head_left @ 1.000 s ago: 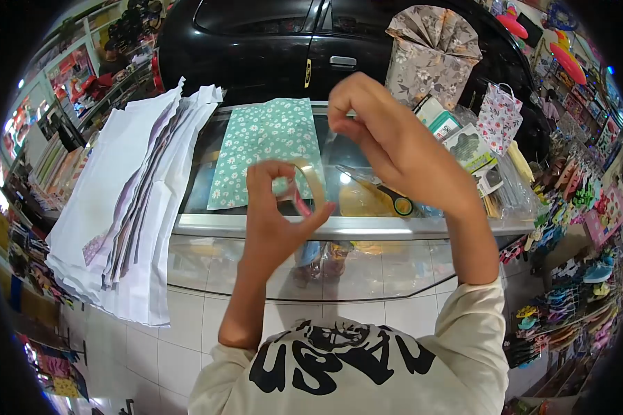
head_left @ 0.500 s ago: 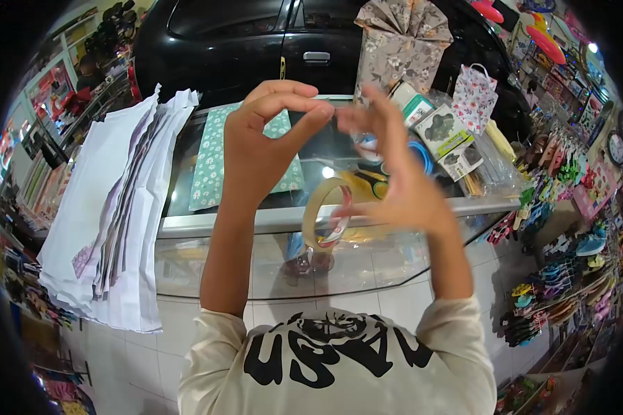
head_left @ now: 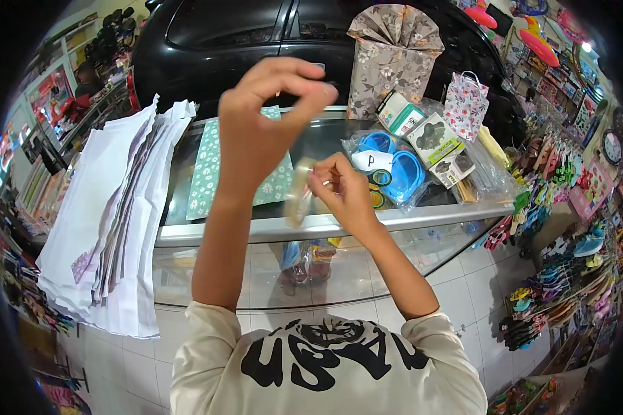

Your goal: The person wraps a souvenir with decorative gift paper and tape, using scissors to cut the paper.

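Raised over the glass counter, my left hand [head_left: 266, 124] is slightly blurred, its thumb and forefinger pinched together; what lies between the fingertips, if anything, I cannot make out. Lower and to the right, my right hand [head_left: 346, 194] grips a roll of clear tape [head_left: 297, 197] by its rim, seen nearly edge-on. Behind my left arm lies a flat green daisy-patterned packet [head_left: 207, 169], partly covered by the arm. Just right of my right hand, scissors handles [head_left: 378, 178] show beside a bagged blue item [head_left: 402, 178].
White paper sheets [head_left: 104, 187] hang over the counter's left end. A floral wrapped package [head_left: 391, 69] with a fanned top stands at the back. Boxes [head_left: 436, 142] and a small floral bag [head_left: 467, 104] sit to the right. A black car [head_left: 228, 48] is behind the counter.
My right hand has moved down and left, away from my left hand, and now grips the tape roll, which has turned edge-on. My left hand stays raised and pinched.
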`<state>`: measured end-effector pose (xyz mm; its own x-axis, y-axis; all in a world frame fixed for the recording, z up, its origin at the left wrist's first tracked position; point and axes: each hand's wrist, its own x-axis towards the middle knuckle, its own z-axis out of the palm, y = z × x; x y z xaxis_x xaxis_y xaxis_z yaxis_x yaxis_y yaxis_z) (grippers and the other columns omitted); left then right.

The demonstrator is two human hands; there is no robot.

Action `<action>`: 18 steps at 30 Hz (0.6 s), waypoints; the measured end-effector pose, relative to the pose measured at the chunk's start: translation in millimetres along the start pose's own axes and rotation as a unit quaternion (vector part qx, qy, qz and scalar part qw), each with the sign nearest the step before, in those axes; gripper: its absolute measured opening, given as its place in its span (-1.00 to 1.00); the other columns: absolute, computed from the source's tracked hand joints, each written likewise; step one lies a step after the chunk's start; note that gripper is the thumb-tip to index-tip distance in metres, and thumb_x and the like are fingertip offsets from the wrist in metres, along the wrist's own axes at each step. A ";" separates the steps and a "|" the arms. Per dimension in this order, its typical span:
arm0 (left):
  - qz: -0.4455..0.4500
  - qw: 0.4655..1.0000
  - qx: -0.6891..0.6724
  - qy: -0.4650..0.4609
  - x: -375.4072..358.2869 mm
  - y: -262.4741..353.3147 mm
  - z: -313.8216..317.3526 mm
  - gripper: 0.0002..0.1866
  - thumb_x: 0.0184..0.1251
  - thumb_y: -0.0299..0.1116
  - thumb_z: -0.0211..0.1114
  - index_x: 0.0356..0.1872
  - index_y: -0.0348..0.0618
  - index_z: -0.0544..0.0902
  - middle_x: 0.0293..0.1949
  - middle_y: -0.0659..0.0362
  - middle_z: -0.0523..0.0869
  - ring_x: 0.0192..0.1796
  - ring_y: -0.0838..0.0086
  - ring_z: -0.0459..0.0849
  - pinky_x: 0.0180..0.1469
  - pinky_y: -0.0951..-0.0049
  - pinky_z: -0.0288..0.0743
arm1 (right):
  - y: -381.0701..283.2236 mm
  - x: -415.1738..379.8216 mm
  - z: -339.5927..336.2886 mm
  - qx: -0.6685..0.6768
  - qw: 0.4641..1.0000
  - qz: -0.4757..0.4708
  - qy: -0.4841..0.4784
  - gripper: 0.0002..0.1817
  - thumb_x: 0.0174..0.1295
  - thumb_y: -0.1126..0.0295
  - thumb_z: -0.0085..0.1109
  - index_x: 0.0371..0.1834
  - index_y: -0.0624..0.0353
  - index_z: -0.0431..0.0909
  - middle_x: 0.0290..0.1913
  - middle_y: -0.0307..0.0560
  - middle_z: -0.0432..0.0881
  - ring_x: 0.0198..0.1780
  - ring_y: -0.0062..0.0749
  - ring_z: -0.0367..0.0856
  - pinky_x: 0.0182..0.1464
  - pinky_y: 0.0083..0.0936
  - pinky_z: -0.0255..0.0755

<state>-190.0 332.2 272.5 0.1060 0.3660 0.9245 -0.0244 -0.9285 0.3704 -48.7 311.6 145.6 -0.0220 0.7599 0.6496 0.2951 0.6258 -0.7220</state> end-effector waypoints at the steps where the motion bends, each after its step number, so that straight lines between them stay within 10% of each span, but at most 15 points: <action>1: -0.016 1.000 -0.015 0.020 7.6 3.7 -5.1 -0.94 0.04 -0.54 0.43 -0.42 -0.23 0.74 -0.22 0.13 0.72 -0.16 0.51 0.68 -0.06 0.52 0.50 | 1.5 2.9 -4.6 -0.021 0.998 0.037 -0.036 -0.85 0.25 0.56 0.16 -0.21 0.29 0.38 -0.42 -0.16 0.59 -0.39 -0.57 0.57 -0.27 -0.63 0.48; 6: -0.011 0.999 -0.024 0.025 48.1 -20.7 -35.3 -0.88 0.19 -0.45 0.37 -0.27 -0.23 0.74 -0.11 0.16 0.71 -0.08 0.58 0.63 0.07 0.57 0.42 | 24.1 31.0 -9.4 -0.061 0.991 0.078 -0.091 -0.86 0.24 0.53 0.22 -0.25 0.28 0.42 -0.46 -0.28 0.56 -0.44 -0.76 0.47 -0.37 -0.71 0.43; 12: -0.088 0.995 0.003 -0.056 66.6 -48.6 -43.0 -0.81 0.23 -0.38 0.35 -0.17 -0.20 0.74 -0.12 0.19 0.73 -0.02 0.57 0.64 0.16 0.58 0.39 | -3.1 26.6 -53.3 -0.429 0.898 -0.045 -0.087 -0.69 0.15 0.46 0.19 -0.04 0.31 0.52 -0.06 0.07 0.57 0.05 -0.07 0.51 0.11 -0.23 0.37; 18: -0.134 0.985 -0.017 -0.104 70.9 -75.0 -51.2 -0.74 0.24 -0.28 0.36 -0.11 -0.17 0.72 -0.11 0.19 0.74 0.01 0.57 0.63 0.19 0.56 0.37 | 4.4 1.5 -77.0 -0.508 0.838 -0.025 -0.198 -0.61 0.05 0.47 0.12 0.02 0.25 0.56 0.00 0.13 0.48 0.17 0.03 0.38 0.17 -0.20 0.33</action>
<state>-231.5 430.9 314.9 0.3140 0.5736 0.7565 -0.0018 -0.7965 0.6046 26.2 302.0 161.7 -0.3141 0.8620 0.3978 0.9408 0.3389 0.0086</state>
